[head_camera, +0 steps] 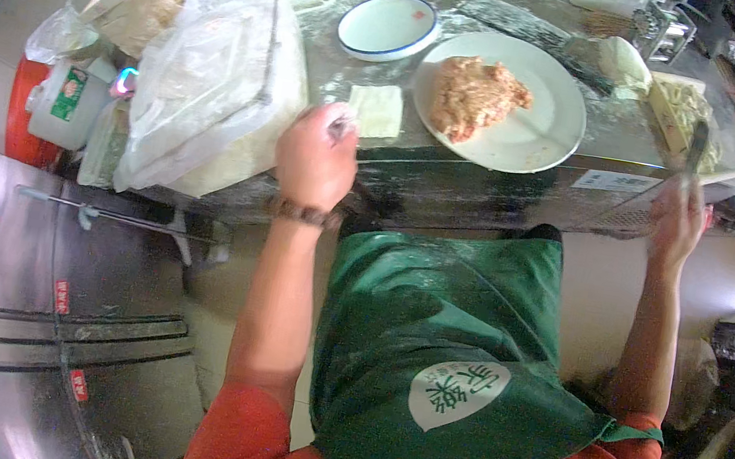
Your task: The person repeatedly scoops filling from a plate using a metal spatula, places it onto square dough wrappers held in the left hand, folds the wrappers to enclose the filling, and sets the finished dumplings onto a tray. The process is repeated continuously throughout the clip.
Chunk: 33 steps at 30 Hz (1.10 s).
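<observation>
My left hand is curled at the counter's front edge, just left of a square dough wrapper; a little of something pale and dark shows within its fingers, too blurred to name. To the right of the wrapper, a round white plate bears a mound of raw minced meat. Behind them stands a white enamel dish with a blue rim. My right hand, blurred, holds a thin utensil upright, its upper part dark, in front of a tray of pale strips or wrappers.
A large box under clear plastic stands at the left of the flour-dusted counter. Beyond it are a white plastic jug and a red container. A metal roller machine and a pale cloth or bag lie back right.
</observation>
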Each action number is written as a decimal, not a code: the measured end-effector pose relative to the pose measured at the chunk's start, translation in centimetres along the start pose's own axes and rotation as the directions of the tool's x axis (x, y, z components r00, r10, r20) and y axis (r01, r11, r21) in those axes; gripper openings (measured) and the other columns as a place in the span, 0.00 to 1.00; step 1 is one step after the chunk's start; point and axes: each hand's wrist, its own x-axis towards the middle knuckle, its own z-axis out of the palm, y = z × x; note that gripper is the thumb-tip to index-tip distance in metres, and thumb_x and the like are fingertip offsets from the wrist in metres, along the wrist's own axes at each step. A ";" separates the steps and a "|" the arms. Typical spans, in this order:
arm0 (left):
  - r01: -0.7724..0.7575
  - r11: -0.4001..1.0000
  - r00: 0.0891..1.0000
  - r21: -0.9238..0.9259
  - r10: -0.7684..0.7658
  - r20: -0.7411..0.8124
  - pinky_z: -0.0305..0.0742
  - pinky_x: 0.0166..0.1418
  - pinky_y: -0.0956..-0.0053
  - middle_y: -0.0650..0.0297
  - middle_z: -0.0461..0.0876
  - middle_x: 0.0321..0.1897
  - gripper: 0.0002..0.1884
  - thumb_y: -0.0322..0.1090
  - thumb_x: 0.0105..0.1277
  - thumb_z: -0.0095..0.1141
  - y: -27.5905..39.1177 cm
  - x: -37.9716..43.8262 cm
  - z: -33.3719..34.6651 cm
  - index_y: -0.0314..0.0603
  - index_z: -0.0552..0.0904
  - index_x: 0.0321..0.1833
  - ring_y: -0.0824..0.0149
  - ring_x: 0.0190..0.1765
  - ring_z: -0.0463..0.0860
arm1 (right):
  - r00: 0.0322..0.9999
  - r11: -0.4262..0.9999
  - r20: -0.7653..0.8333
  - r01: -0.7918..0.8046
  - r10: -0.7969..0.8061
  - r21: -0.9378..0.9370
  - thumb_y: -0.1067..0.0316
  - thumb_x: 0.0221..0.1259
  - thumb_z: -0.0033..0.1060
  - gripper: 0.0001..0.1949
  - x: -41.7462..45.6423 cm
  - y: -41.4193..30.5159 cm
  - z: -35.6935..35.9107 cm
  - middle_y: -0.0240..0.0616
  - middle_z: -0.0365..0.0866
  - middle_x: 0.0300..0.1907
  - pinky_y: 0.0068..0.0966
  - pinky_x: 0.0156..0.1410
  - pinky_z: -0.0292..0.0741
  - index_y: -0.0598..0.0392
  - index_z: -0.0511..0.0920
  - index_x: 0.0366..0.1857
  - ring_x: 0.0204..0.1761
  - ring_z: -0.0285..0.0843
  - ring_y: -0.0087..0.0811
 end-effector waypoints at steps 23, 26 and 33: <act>0.190 0.878 0.915 0.440 -0.320 0.244 0.82 0.51 0.56 0.47 0.88 0.40 0.14 0.41 0.61 0.65 0.8 6.2 3.2 0.37 0.87 0.42 0.46 0.46 0.88 | 0.700 0.832 0.663 -0.514 0.265 0.210 0.63 0.76 0.55 0.12 -17.6 -4.9 14.6 0.25 0.74 0.35 0.21 0.46 0.68 0.59 0.83 0.51 0.39 0.67 0.19; 0.183 0.894 0.940 0.409 -0.281 0.194 0.82 0.49 0.57 0.48 0.88 0.38 0.13 0.41 0.62 0.65 0.2 6.1 3.7 0.38 0.87 0.41 0.48 0.44 0.88 | 0.700 0.836 0.664 -0.509 0.263 0.206 0.62 0.77 0.55 0.13 -17.8 -5.0 14.7 0.25 0.74 0.35 0.21 0.46 0.67 0.59 0.82 0.51 0.38 0.67 0.19; 0.163 0.937 0.982 -0.309 -0.185 -0.044 0.80 0.41 0.68 0.57 0.87 0.34 0.07 0.29 0.70 0.56 -0.4 4.8 3.6 0.34 0.83 0.45 0.62 0.33 0.86 | 0.681 0.752 0.657 -0.606 0.324 0.257 0.62 0.77 0.54 0.12 -17.5 -3.9 14.5 0.23 0.72 0.32 0.18 0.41 0.66 0.58 0.81 0.52 0.35 0.65 0.16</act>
